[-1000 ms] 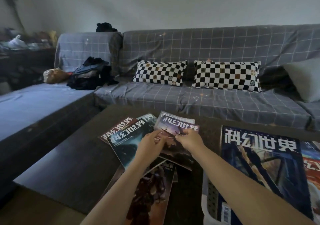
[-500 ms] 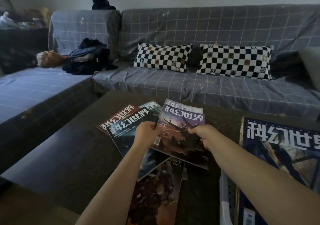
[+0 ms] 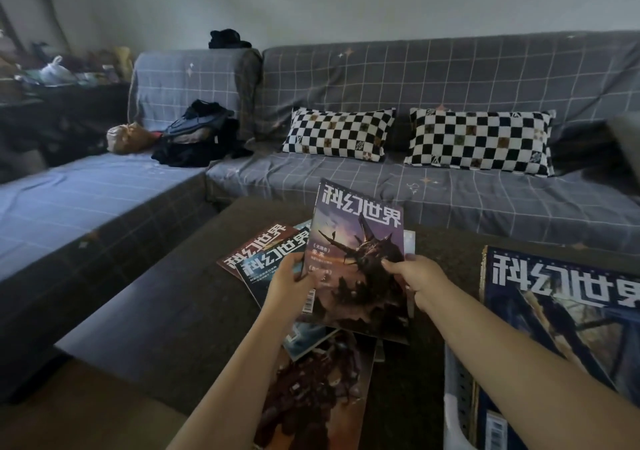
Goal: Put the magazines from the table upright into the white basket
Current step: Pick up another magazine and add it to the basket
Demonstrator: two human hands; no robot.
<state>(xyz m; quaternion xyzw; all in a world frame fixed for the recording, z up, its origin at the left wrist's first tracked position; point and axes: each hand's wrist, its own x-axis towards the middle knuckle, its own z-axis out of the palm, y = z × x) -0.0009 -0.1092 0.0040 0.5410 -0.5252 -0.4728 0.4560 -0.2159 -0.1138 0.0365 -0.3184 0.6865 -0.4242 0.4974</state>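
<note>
A purple-covered magazine (image 3: 360, 242) is lifted off the dark table (image 3: 156, 311) and tilted up towards me. My left hand (image 3: 289, 283) grips its left edge and my right hand (image 3: 414, 273) grips its right edge. Under it several magazines lie fanned on the table: a red one (image 3: 249, 250), a dark blue one (image 3: 273, 259) and a brown one (image 3: 311, 397) nearest me. At the lower right stands the white basket (image 3: 453, 411) with a blue magazine (image 3: 561, 311) upright inside it.
A grey checked L-shaped sofa (image 3: 450, 79) runs behind and left of the table, with two black-and-white chequered cushions (image 3: 337, 134) and a heap of dark clothes (image 3: 201, 136). A cluttered dark sideboard (image 3: 59, 79) stands at the far left.
Both hands have raised the purple magazine from the pile and tipped its top edge upward. The view has also shifted slightly.
</note>
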